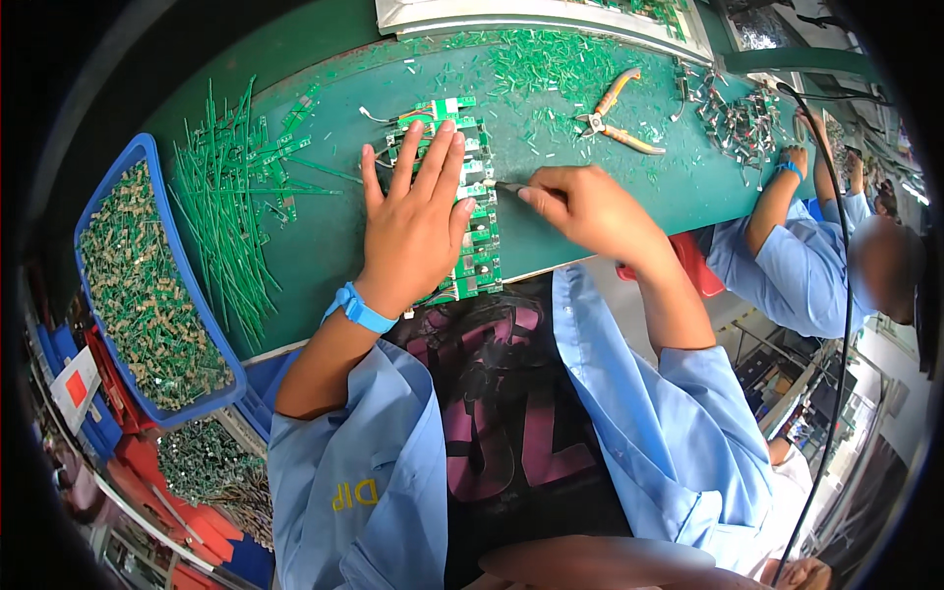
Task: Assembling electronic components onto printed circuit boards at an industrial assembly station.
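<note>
My left hand lies flat with its fingers spread over a panel of small green circuit boards at the table's near edge. Thin wires with small connectors stick out from the panel's left side. In my right hand, closed between thumb and fingers, is a slim dark pen-like tool. Its light tip meets the panel's right edge, close to my left fingers; its exact kind is unclear. The middle of the panel is hidden under my left hand.
Long green strips are heaped on the left, beside a blue bin of small parts. Green offcuts and orange-handled cutting pliers lie beyond my hands. Wired boards are piled at far right, near a co-worker's arm.
</note>
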A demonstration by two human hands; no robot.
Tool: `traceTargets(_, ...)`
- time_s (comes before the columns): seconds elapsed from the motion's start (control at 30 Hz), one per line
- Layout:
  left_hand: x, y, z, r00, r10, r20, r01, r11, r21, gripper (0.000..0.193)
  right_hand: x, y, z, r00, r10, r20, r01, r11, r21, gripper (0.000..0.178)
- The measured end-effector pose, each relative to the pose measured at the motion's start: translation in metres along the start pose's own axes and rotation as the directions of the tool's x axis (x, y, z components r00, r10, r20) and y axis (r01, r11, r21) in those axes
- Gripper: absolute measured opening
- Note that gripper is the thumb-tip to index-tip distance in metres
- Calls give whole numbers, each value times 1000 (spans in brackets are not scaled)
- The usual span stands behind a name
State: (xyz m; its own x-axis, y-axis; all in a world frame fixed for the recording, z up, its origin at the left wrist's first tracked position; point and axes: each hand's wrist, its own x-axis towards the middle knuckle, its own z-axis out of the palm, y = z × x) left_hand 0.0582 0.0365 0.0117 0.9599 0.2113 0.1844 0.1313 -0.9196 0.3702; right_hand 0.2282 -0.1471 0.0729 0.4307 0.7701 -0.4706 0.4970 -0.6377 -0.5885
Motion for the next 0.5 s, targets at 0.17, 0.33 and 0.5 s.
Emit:
traceTargets(0.17,2,1,0,1000,10,26,-10,1000,9,71,-24,-29,5,955,-107,-276,-35,886,-463,22)
traceTargets(0.33,-6,1,-4,1000,-16,12,16,1000,-2,72,-33,5,-12,987,-70,-147,64,997,-43,21)
traceTargets(0.5,-18,10,-27,1000,14,18,-13,998,-58,76,-41,26,5,997,-26,71,4,957,291,21)
